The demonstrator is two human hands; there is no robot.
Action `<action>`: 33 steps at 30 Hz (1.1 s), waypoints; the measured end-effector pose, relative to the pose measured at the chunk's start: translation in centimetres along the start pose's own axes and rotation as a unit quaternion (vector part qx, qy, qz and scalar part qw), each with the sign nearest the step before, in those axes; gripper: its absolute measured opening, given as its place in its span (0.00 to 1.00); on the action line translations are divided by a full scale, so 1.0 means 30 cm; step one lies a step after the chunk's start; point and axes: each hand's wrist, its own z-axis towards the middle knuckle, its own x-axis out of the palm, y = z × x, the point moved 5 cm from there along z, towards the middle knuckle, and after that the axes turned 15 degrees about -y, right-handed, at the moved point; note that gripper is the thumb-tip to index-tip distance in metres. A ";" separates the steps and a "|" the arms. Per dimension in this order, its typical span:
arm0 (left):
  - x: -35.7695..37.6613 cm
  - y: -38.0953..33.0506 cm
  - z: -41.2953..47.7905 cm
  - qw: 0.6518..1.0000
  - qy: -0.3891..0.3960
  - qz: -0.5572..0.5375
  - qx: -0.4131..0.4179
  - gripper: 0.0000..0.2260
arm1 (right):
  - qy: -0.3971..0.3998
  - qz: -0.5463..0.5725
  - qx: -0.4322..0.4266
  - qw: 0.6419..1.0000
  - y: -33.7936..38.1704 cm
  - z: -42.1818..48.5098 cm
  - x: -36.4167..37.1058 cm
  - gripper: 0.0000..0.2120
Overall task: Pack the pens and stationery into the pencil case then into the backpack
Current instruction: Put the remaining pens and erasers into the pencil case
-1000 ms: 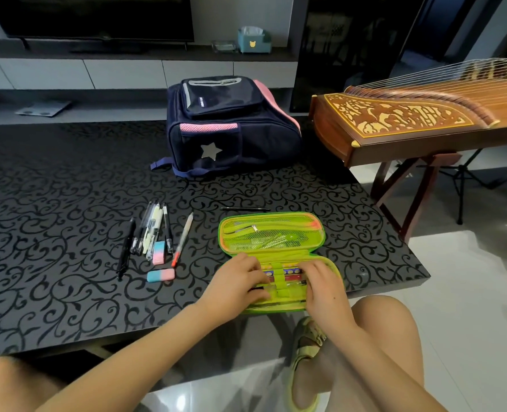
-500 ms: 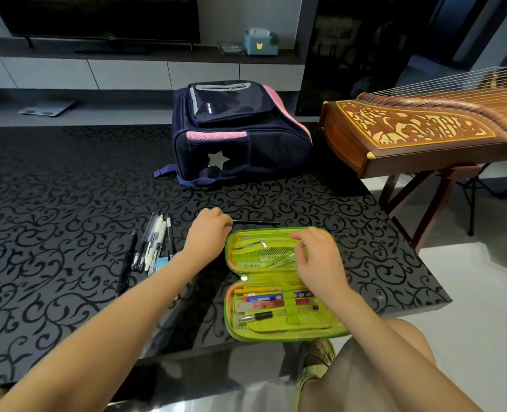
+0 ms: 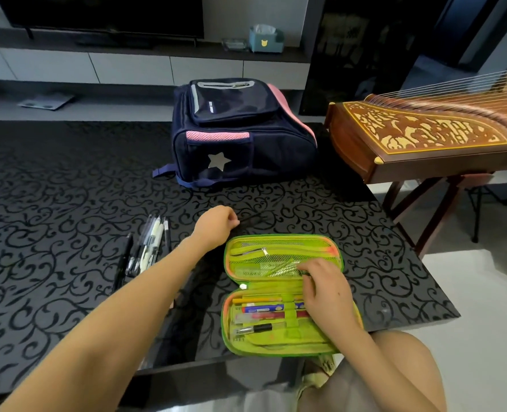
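Observation:
A lime-green pencil case [image 3: 276,248] lies open on the black patterned table [image 3: 53,203], with several pens and a blue box under its elastic bands. My right hand [image 3: 326,289] rests on the case's middle, fingertips at the mesh pocket, holding nothing. My left hand [image 3: 216,223] reaches just beyond the case's far-left corner, fingers pinched on the end of a thin black pen [image 3: 253,217], which is blurred. A bunch of loose pens [image 3: 148,245] lies left of my left forearm. The navy and pink backpack [image 3: 237,135] stands closed at the table's far side.
A wooden zither [image 3: 424,138] on a stand sits right of the table, close to the backpack. The table's right edge runs just beside the pencil case, with white floor [image 3: 478,292] beyond. My knee shows below the front edge.
My left hand has closed on the thin black pen behind the case. My right hand has slid from the mesh pocket's top down to the case's middle. My forearm now hides the erasers.

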 end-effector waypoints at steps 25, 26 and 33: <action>-0.225 -0.330 -0.625 0.775 0.091 -0.562 -0.274 0.07 | -0.106 0.299 0.150 0.936 0.244 -0.143 -0.275 0.07; -0.230 -0.345 -0.625 0.752 0.081 -0.590 -0.283 0.07 | -0.079 0.312 0.169 0.932 0.239 -0.152 -0.256 0.09; -0.272 -0.309 -0.591 0.960 -0.127 -0.215 0.127 0.06 | -0.061 0.129 0.155 0.978 0.077 -0.182 -0.252 0.07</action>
